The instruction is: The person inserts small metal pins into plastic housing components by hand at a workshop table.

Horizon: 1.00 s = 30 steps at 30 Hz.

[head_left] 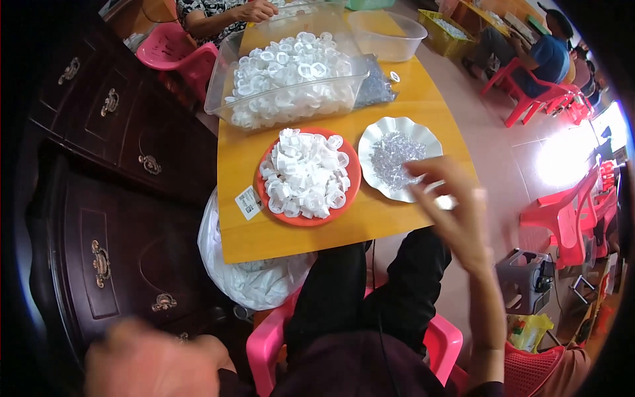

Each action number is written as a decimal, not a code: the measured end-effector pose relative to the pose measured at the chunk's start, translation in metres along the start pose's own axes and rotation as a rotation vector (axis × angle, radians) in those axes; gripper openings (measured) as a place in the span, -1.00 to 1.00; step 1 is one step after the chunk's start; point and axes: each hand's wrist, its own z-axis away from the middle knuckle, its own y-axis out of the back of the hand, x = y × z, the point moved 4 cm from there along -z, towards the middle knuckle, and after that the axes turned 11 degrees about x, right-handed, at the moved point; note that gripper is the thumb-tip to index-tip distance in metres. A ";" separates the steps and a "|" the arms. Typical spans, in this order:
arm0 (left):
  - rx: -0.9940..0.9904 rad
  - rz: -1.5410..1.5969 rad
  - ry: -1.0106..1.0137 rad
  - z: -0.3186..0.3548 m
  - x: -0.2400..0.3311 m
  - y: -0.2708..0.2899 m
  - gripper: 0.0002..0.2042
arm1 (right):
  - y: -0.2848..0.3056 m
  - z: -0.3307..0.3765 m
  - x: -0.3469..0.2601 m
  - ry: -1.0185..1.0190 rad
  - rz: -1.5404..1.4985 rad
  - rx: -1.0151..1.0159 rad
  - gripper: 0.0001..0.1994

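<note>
My right hand (458, 210) reaches in over the right rim of a white scalloped plate (428, 135). Its thumb and forefinger are apart, with nothing visible between the tips, though the hand is somewhat blurred. On that plate lies a heap of small clear plastic pieces (395, 157). To its left is a round orange-red plate (354, 175) piled with white plastic parts (305, 173), which look like small rounded caps or holders. My left hand (155, 360) is raised at the lower left, away from the table; motion smears it, and its fingers cannot be made out.
A large clear bin (221, 83) of similar white parts stands at the table's far side, beside a bag of clear pieces (376, 86) and a clear tub (413, 36). A paper label (249, 202) lies near the left edge. Dark drawers (126, 132) flank the left. Other people sit beyond.
</note>
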 end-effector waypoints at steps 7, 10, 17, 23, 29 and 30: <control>-0.362 -0.942 0.901 0.113 -0.063 0.056 -0.61 | -0.088 -0.027 0.076 0.011 0.076 0.042 -0.78; -0.357 -0.941 1.016 0.132 -0.069 0.067 -0.68 | -0.107 -0.052 0.084 0.022 0.194 0.022 -0.75; -0.278 -0.754 0.275 -0.039 -0.084 0.067 -0.37 | -0.121 -0.082 0.075 0.135 0.314 -0.181 -0.63; -0.190 -0.755 0.390 -0.029 -0.085 0.102 -0.38 | -0.131 -0.089 0.079 0.121 0.418 -0.277 -0.64; -0.085 -0.748 0.432 -0.014 -0.080 0.103 -0.40 | -0.140 -0.083 0.078 0.156 0.336 -0.254 -0.69; -0.080 -0.738 0.441 -0.014 -0.081 0.104 -0.40 | -0.139 -0.085 0.078 0.166 0.338 -0.251 -0.69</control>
